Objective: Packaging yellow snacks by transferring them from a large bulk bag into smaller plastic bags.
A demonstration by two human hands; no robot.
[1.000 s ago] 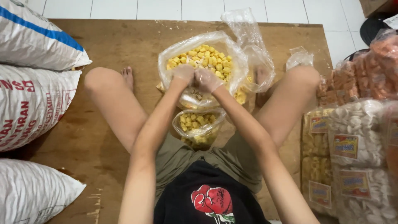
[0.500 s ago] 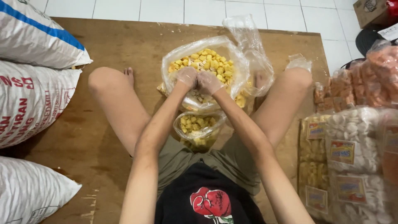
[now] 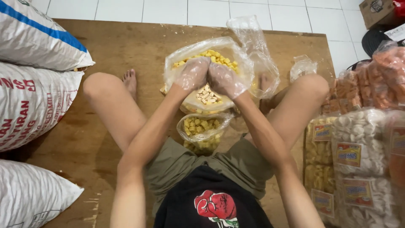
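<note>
Carefully now: your left hand [image 3: 193,74] and right hand [image 3: 223,80], fingers curled into a cup around pale crackers [image 3: 206,96], hover over the small bag [image 3: 202,126] between your knees. Keep them pressed together above its mouth

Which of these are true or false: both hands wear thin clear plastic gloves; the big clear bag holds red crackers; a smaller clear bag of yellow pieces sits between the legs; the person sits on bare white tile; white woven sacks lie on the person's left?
1. Both hands, the left hand and the right hand, wear thin clear plastic gloves. True.
2. The large clear plastic bag holds red crackers. False: it holds yellow snack pieces.
3. A smaller clear plastic bag of yellow pieces sits between the legs. True.
4. The person sits on bare white tile. False: on a brown wooden board.
5. White woven sacks lie on the person's left. True.
</note>
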